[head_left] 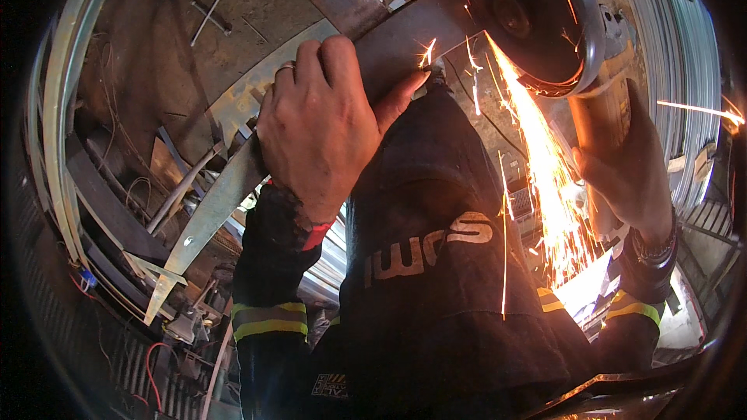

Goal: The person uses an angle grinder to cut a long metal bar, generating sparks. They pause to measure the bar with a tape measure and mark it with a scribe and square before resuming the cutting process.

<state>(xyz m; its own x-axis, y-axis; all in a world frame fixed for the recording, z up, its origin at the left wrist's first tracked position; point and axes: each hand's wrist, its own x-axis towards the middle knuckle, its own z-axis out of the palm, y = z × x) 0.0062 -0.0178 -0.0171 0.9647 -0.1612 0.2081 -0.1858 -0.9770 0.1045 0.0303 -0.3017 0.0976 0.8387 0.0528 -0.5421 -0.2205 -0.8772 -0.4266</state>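
My right hand (632, 167) is wrapped round the body of an angle grinder (605, 113) at the upper right. Its dark disc (498, 15) meets the end of a flat dark steel plate (401, 43). From that contact a bright stream of sparks (537, 155) pours downward past my body. My left hand (323, 120) grips the plate from above, with its thumb stretched along the near edge, a short way left of the disc. Smaller sparks flash by the thumb tip. The plate's underside and the fingertips of my left hand are hidden.
Curved pale metal strips (66, 117) rise along the left side. A long tapering metal piece (206, 222) slants below my left hand. Stacked pale bars (681, 70) stand at the right. Scrap rods (208, 15) lie on the dirt floor, and a red cable (152, 369) runs lower left.
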